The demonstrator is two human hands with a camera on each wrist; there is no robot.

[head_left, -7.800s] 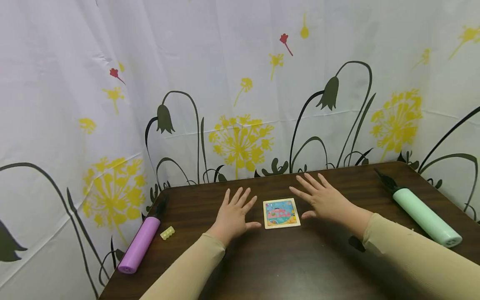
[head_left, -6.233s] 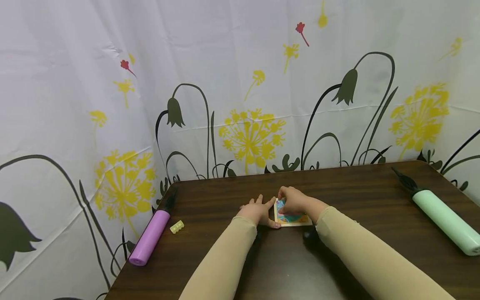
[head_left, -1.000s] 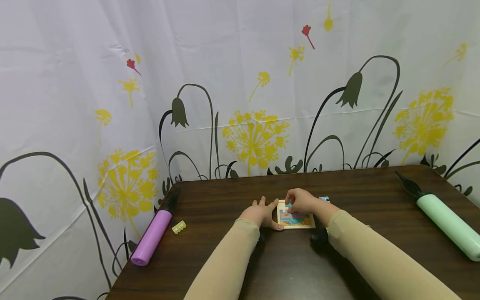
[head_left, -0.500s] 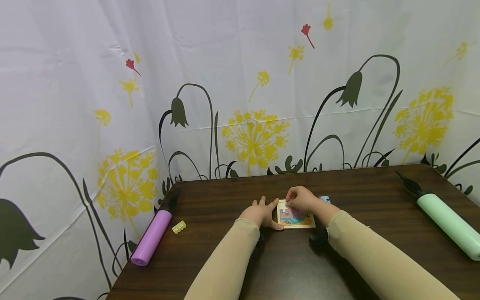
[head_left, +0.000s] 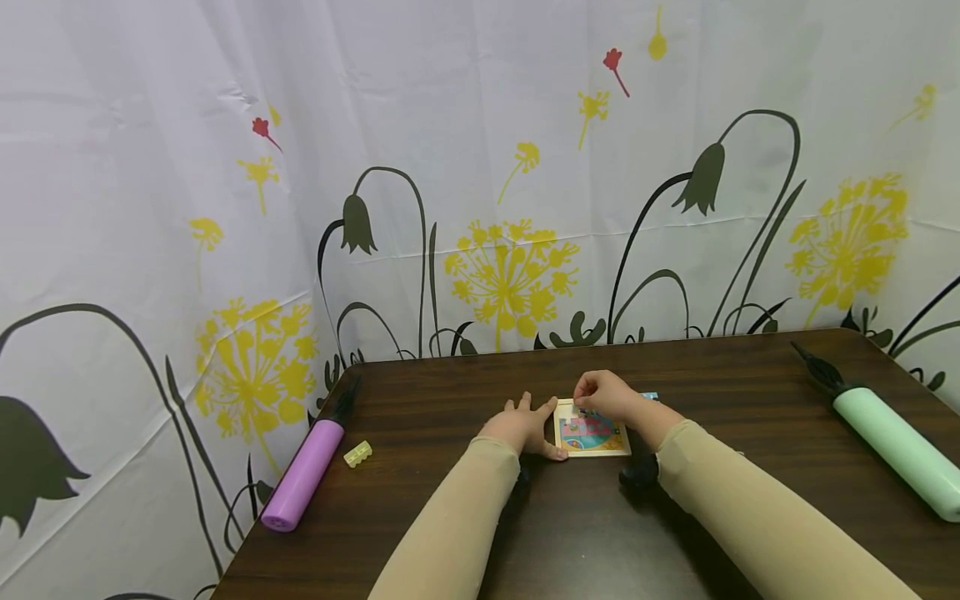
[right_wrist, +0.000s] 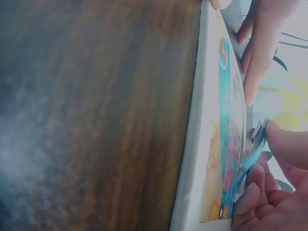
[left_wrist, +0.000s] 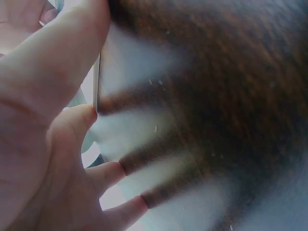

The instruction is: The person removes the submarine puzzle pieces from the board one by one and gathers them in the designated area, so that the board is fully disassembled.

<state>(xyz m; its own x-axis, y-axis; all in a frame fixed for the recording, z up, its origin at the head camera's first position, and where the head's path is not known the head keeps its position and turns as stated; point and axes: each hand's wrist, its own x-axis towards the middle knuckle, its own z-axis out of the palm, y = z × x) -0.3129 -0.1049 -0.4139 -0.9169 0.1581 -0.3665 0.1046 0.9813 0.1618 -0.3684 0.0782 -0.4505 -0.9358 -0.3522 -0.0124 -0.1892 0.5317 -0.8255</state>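
The puzzle (head_left: 600, 455) lies flat on the brown table (head_left: 577, 533). Well to its left are a yellow block (head_left: 357, 454) and a purple pump (head_left: 302, 475), and well to its right is a green pump (head_left: 896, 452). Behind it hangs a flowery curtain (head_left: 450, 125). A loose blue piece (head_left: 649, 396) is just past its far right corner, partly hidden by the right arm. The right hand (head_left: 609, 395) covers that corner and pinches a blue puzzle piece (right_wrist: 252, 154), tilted up over the puzzle. The left hand (head_left: 522, 429) has its fingers spread, touching the puzzle's left side. The puzzle looks about square, so no side is clearly longest. Its yellow-orange part faces the person.
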